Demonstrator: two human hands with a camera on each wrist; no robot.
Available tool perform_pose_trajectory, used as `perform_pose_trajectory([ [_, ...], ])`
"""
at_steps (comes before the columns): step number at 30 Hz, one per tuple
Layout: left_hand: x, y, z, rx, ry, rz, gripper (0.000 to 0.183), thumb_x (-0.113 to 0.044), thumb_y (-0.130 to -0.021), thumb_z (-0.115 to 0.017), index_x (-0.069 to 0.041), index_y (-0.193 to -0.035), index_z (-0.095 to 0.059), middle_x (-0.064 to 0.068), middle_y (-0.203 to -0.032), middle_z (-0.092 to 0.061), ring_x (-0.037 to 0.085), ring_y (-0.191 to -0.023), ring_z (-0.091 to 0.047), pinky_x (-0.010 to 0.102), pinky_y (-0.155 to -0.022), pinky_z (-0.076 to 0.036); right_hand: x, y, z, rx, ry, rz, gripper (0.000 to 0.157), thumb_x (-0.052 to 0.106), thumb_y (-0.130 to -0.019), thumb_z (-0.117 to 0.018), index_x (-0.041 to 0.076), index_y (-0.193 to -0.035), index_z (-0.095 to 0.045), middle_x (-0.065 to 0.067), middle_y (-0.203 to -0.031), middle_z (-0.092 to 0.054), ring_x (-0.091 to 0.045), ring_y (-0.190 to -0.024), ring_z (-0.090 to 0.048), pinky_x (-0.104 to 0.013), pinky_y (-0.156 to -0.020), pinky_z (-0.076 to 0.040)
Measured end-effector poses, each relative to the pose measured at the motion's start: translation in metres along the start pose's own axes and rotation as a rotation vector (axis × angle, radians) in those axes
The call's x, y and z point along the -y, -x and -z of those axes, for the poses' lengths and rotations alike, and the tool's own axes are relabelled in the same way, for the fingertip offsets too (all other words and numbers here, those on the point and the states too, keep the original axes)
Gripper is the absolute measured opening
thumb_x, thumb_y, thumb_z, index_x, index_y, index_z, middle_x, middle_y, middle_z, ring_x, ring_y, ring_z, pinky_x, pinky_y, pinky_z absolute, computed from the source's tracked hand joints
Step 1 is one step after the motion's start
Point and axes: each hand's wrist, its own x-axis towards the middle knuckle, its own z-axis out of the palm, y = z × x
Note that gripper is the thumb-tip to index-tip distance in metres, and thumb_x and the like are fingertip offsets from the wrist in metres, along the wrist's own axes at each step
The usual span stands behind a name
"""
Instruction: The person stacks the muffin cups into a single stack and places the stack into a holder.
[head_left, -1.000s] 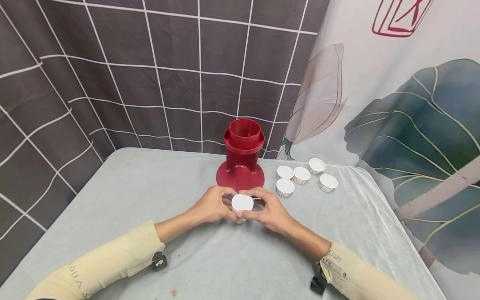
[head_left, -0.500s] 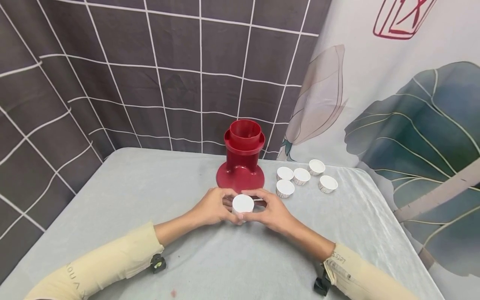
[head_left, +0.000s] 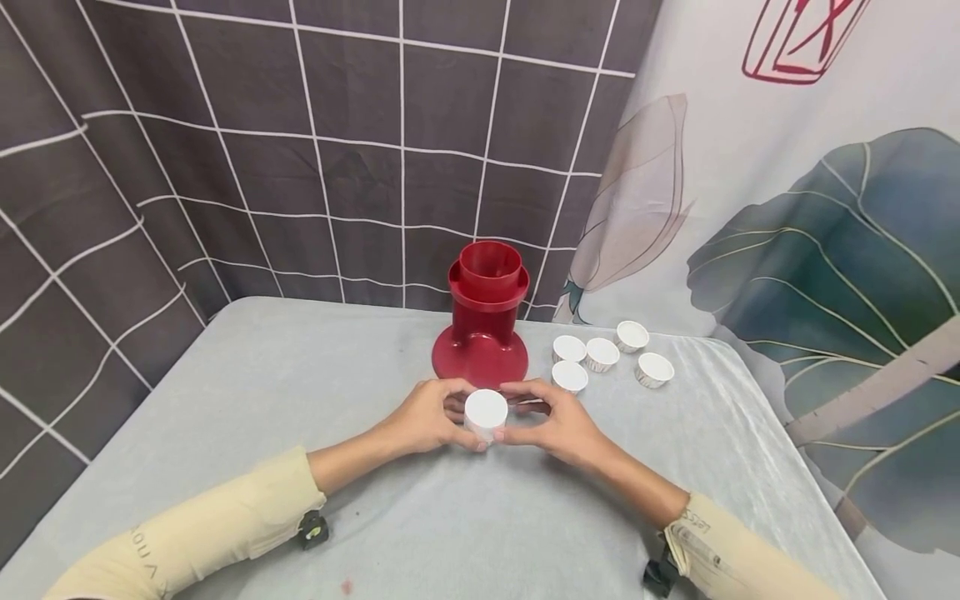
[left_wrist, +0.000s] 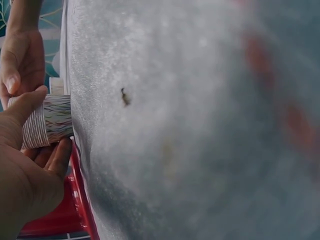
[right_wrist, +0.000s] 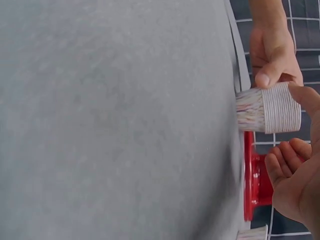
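The cup stack [right_wrist: 282, 107] looks like matt paper, finely ridged — the loose cups [head_left: 602, 356] at two o'clock from it papery too. At its twelve o'clock, the red stand [head_left: 483, 323] looks smooth, glossy plastic; the desk cloth [head_left: 480, 525] looks velvety.

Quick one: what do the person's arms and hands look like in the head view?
Left hand and right hand: ungloved. Left sleeve and right sleeve: pale cream, ending on the forearm, both with dark lettering. Small black device by each sleeve's end: left device, right device.
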Motion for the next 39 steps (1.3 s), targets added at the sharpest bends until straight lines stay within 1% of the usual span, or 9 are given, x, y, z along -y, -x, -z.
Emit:
perform_pose_trajectory([
  [6, 0.001, 0.001, -0.001, 0.001, 0.018, -0.016, 0.061, -0.014, -0.078, -0.105, -0.004, -0.132, -0.076, 0.011, -0.119, -0.084, 0.020, -0.104, -0.083, 0.037, -0.101, -0.069, -0.002, 0.003, 0.010, -0.022, 0.016, 0.013, 0.066, 0.019, -0.085, -0.100, 0.004, -0.144, -0.074, -0.015, -0.145, -0.077, -0.037, -0.129, -0.076, -0.028, -0.113, -0.061],
  [14, 0.001, 0.001, -0.002, -0.008, 0.015, -0.019, 0.062, -0.018, -0.079, -0.105, -0.007, -0.133, -0.077, 0.008, -0.118, -0.084, 0.016, -0.103, -0.082, 0.035, -0.101, -0.069, -0.004, 0.009, 0.021, -0.052, 0.041, -0.008, 0.068, 0.018, -0.085, -0.100, 0.001, -0.145, -0.073, -0.019, -0.144, -0.077, -0.039, -0.127, -0.077, -0.036, -0.113, -0.063],
  [20, 0.003, -0.002, -0.003, -0.010, 0.014, -0.026, 0.063, -0.019, -0.079, -0.105, -0.010, -0.135, -0.078, 0.006, -0.120, -0.083, 0.016, -0.105, -0.081, 0.031, -0.100, -0.068, -0.007, 0.010, 0.031, -0.096, 0.035, -0.013, 0.068, 0.015, -0.086, -0.098, 0.001, -0.146, -0.072, -0.023, -0.141, -0.077, -0.044, -0.125, -0.075, -0.025, -0.109, -0.061],
  [22, 0.003, -0.002, -0.003, -0.007, 0.020, -0.033, 0.064, -0.019, -0.080, -0.104, -0.011, -0.138, -0.077, 0.006, -0.122, -0.082, 0.016, -0.107, -0.080, 0.029, -0.100, -0.067, -0.008, 0.010, 0.035, -0.114, 0.032, -0.011, 0.067, 0.014, -0.086, -0.098, 0.001, -0.146, -0.072, -0.024, -0.140, -0.077, -0.046, -0.125, -0.075, -0.024, -0.108, -0.061],
  [24, 0.004, -0.003, -0.003, -0.003, 0.031, -0.042, 0.066, -0.018, -0.081, -0.104, -0.011, -0.141, -0.077, 0.006, -0.125, -0.082, 0.017, -0.109, -0.080, 0.028, -0.100, -0.067, -0.009, 0.010, 0.040, -0.128, 0.036, -0.014, 0.066, 0.013, -0.086, -0.098, 0.001, -0.146, -0.072, -0.024, -0.138, -0.078, -0.046, -0.124, -0.075, -0.026, -0.108, -0.062],
  [27, 0.004, -0.004, -0.003, 0.002, 0.048, -0.047, 0.066, -0.017, -0.081, -0.103, -0.012, -0.142, -0.077, 0.007, -0.126, -0.082, 0.017, -0.110, -0.080, 0.028, -0.099, -0.066, -0.010, 0.011, 0.047, -0.141, 0.041, -0.014, 0.065, 0.011, -0.088, -0.096, 0.001, -0.147, -0.072, -0.026, -0.136, -0.077, -0.042, -0.122, -0.077, -0.027, -0.108, -0.062],
  [31, 0.004, -0.005, -0.003, 0.002, 0.053, -0.036, 0.060, -0.016, -0.081, -0.103, -0.015, -0.136, -0.080, 0.005, -0.122, -0.082, 0.017, -0.108, -0.078, 0.028, -0.098, -0.066, -0.009, 0.011, 0.058, -0.185, 0.011, -0.006, 0.064, 0.007, -0.089, -0.094, 0.000, -0.147, -0.071, -0.029, -0.137, -0.075, -0.029, -0.121, -0.078, -0.019, -0.108, -0.060],
  [35, 0.003, -0.007, -0.002, 0.003, 0.068, -0.026, 0.058, -0.015, -0.080, -0.103, -0.013, -0.134, -0.081, 0.005, -0.121, -0.081, 0.016, -0.107, -0.077, 0.027, -0.099, -0.065, -0.008, 0.011, 0.068, -0.235, -0.002, 0.000, 0.063, 0.005, -0.089, -0.093, -0.005, -0.147, -0.069, -0.030, -0.135, -0.074, -0.016, -0.118, -0.078, -0.014, -0.106, -0.058],
  [39, 0.002, -0.006, -0.001, 0.004, 0.104, -0.010, 0.059, -0.011, -0.079, -0.103, -0.009, -0.133, -0.081, 0.009, -0.120, -0.082, 0.016, -0.104, -0.077, 0.026, -0.096, -0.066, -0.010, 0.012, 0.077, -0.260, 0.012, 0.005, 0.062, 0.005, -0.089, -0.094, -0.007, -0.145, -0.070, -0.033, -0.135, -0.074, -0.011, -0.118, -0.078, -0.013, -0.106, -0.058],
])
